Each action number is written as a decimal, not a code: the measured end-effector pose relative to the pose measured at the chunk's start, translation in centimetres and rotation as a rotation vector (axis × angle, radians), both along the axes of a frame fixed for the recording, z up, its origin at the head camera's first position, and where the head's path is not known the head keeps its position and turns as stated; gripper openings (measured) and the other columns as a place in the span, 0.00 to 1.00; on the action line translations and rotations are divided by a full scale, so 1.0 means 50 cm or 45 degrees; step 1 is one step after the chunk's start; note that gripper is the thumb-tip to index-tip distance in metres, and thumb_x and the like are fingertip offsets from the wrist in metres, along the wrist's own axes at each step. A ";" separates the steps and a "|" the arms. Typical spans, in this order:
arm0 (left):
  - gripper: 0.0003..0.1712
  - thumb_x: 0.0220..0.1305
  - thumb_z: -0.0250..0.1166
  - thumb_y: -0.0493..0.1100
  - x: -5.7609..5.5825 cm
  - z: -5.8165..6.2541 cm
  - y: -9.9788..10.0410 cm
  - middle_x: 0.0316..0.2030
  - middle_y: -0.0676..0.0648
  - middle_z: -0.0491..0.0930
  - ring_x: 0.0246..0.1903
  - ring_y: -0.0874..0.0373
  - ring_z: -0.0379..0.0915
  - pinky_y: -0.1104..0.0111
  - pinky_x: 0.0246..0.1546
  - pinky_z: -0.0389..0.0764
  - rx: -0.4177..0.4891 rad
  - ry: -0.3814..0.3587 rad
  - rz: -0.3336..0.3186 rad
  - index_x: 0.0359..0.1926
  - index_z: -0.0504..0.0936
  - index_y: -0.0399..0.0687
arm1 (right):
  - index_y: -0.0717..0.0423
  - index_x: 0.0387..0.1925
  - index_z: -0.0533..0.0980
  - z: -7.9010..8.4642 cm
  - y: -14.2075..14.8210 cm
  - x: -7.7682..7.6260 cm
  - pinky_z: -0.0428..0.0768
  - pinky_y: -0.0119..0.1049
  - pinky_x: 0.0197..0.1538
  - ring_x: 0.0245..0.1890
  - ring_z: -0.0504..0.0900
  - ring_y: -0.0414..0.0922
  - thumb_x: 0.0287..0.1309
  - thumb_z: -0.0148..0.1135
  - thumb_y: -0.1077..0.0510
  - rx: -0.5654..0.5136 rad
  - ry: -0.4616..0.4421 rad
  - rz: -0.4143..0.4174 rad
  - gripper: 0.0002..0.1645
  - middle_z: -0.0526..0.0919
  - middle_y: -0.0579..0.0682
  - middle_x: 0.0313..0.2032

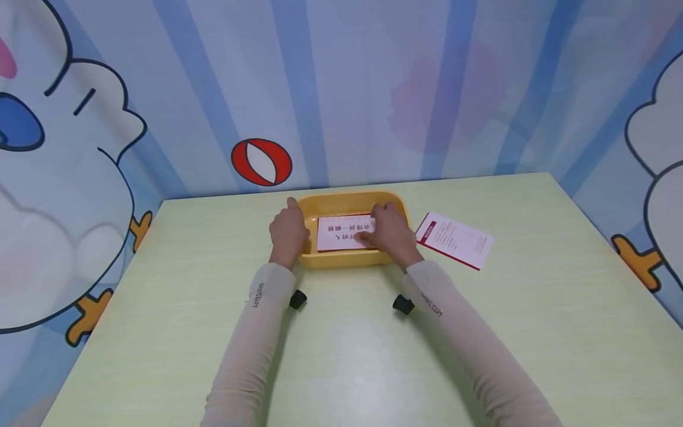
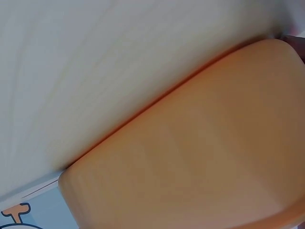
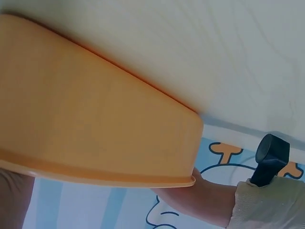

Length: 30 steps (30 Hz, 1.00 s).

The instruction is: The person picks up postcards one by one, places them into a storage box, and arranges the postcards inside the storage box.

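A shallow yellow plastic basin (image 1: 341,259) stands near the back of the table. My left hand (image 1: 289,232) grips its left end, with the fingertips hidden behind the rim. Inside the basin lie white cards (image 1: 341,237) with red edges, the top one printed with large dark characters. My right hand (image 1: 393,234) reaches over the basin's right end and pinches the cards there, thumb on the printed face; its other fingertips are partly hidden. Both wrist views show mostly the basin's outer wall (image 2: 181,152), and the right one also catches my left hand (image 3: 205,198) at the far end.
Right of the basin, a white card (image 1: 456,238) with a red edge and small print lies askew on the pale table (image 1: 341,367). A patterned blue backdrop (image 1: 363,89) rises behind the table's back edge. Small black cameras (image 1: 403,304) sit under both wrists.
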<state>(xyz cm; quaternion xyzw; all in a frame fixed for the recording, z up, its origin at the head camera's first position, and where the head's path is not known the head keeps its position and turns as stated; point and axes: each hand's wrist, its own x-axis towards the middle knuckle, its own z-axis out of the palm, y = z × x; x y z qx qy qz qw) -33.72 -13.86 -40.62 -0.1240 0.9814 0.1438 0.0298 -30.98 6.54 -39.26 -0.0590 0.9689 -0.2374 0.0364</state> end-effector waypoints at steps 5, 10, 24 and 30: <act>0.35 0.64 0.63 0.38 0.001 0.002 0.001 0.50 0.39 0.78 0.44 0.48 0.77 0.56 0.54 0.82 0.010 0.005 -0.004 0.68 0.57 0.39 | 0.57 0.60 0.69 -0.002 0.001 -0.002 0.77 0.38 0.41 0.43 0.72 0.48 0.57 0.67 0.44 -0.024 0.006 -0.005 0.35 0.70 0.53 0.49; 0.35 0.64 0.63 0.37 0.002 0.003 0.002 0.50 0.39 0.78 0.44 0.47 0.76 0.56 0.55 0.81 0.023 0.010 -0.004 0.68 0.57 0.40 | 0.57 0.61 0.69 -0.004 0.003 -0.003 0.77 0.39 0.42 0.43 0.73 0.48 0.59 0.65 0.44 -0.039 0.017 0.002 0.34 0.70 0.54 0.50; 0.35 0.64 0.62 0.37 -0.002 -0.003 -0.002 0.48 0.38 0.78 0.43 0.47 0.77 0.56 0.54 0.82 -0.007 0.008 -0.015 0.68 0.57 0.39 | 0.57 0.64 0.65 0.006 0.005 -0.009 0.76 0.45 0.62 0.53 0.72 0.51 0.63 0.62 0.48 -0.062 0.058 0.029 0.32 0.68 0.57 0.60; 0.33 0.64 0.63 0.38 -0.002 -0.005 0.001 0.47 0.39 0.78 0.41 0.48 0.77 0.57 0.53 0.83 -0.022 0.020 -0.008 0.65 0.58 0.40 | 0.56 0.65 0.65 0.022 0.015 -0.003 0.71 0.48 0.69 0.61 0.69 0.53 0.63 0.61 0.50 -0.046 0.125 0.046 0.32 0.66 0.58 0.65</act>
